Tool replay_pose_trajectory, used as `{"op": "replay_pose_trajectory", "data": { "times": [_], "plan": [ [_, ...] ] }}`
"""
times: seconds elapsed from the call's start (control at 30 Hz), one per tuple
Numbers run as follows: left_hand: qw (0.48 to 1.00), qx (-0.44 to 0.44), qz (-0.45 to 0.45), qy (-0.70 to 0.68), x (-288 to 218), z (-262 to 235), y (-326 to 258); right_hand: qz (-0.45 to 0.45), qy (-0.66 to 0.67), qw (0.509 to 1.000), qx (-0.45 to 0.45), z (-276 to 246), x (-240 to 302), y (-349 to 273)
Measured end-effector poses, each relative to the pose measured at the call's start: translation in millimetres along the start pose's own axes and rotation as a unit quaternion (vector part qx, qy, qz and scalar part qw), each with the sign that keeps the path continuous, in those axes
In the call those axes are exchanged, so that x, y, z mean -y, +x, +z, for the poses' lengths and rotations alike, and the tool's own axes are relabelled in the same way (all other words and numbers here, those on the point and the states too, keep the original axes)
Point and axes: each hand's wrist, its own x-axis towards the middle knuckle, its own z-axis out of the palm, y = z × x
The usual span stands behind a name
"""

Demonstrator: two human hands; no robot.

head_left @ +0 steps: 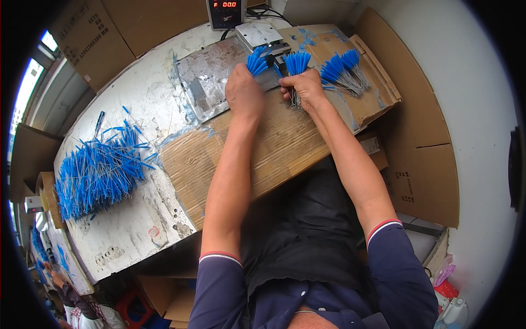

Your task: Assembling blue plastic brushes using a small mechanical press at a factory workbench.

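My left hand (244, 90) is closed around a bundle of blue-tipped wires (256, 63), whose blue ends fan out above the fingers. Close by on the right, my right hand (306, 88) pinches a second bundle of blue-tipped wires (297, 63), blue ends up and thin metal stems below the grip. Between the hands a single blue piece stands near a small metal device (278, 48); which hand, if either, touches it I cannot tell. To the right, sorted bunches of the same wires (344, 71) lie on cardboard.
A large loose heap of blue-tipped wires (101, 170) covers the left of the white worktable (159, 203). A metal plate (208, 66) and cardboard sheet (219, 142) lie before me. At the back stands a display box (226, 15) with cables. Another person's arm (57, 279) shows at lower left.
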Motion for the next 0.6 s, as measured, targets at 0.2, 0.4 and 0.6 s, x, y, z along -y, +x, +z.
{"op": "replay_pose_trajectory", "data": {
  "times": [0.2,0.4,0.6],
  "plan": [
    [0.998,-0.022,-0.039,-0.035,2,2,1,-0.001,-0.017,0.999,-0.045,7,-3,20],
    [0.998,-0.038,-0.038,-0.011,6,4,5,-0.011,-0.034,0.997,-0.068,13,-1,28],
    [0.999,-0.044,-0.009,-0.011,-5,2,5,-0.002,-0.021,0.997,-0.073,13,1,24]
  ]
}}
